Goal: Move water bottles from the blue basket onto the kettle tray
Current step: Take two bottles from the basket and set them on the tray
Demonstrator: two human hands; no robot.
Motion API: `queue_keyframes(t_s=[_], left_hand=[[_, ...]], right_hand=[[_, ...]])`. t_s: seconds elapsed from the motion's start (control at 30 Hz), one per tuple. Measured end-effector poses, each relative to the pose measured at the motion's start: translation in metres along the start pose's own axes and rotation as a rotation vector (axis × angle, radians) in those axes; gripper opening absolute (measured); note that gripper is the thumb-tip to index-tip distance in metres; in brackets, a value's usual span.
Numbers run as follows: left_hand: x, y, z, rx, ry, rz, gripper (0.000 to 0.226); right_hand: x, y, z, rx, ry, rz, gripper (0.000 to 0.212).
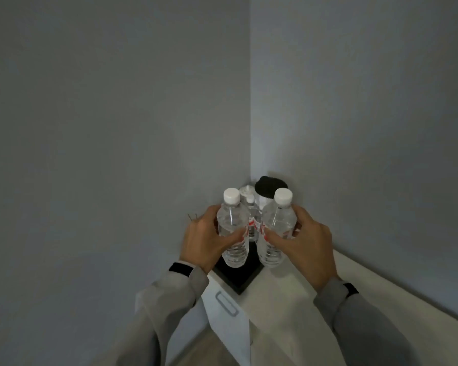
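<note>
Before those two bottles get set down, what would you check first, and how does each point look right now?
1. Left hand has a firm grip on the left bottle: ok.
2. Right hand has a firm grip on the right bottle: ok.
3. Both caps on: ok.
4. Black tray lies below the bottles: ok.
5. Free room on the tray beside the kettle: cannot tell, hidden by hands.

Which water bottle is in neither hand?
The small middle bottle, standing at the back between the left-hand bottle and right-hand bottle; only its cap and shoulders show.
</note>
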State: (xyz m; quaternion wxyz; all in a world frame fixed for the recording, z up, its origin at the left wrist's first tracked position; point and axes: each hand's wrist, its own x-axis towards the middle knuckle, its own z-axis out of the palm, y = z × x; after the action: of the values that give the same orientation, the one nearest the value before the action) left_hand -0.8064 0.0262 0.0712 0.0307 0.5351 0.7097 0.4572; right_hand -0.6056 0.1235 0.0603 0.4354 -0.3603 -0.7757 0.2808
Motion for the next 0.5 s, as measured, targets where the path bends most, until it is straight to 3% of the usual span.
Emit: queue_keyframes(t_s=[0.2,0.5], left_hand=[[0.057,-0.049,-0.001,-0.086,-0.054,0.052,0.058],[0.126,-0.132,-0.001,-0.212,-0.257,0.084,0.048]], right_hand=[[0.035,-0.005,0.047,-0.040,0.069,0.064,0.057],[0.050,-0.015,0.112,-0.260,0.204,0.198,0.069]])
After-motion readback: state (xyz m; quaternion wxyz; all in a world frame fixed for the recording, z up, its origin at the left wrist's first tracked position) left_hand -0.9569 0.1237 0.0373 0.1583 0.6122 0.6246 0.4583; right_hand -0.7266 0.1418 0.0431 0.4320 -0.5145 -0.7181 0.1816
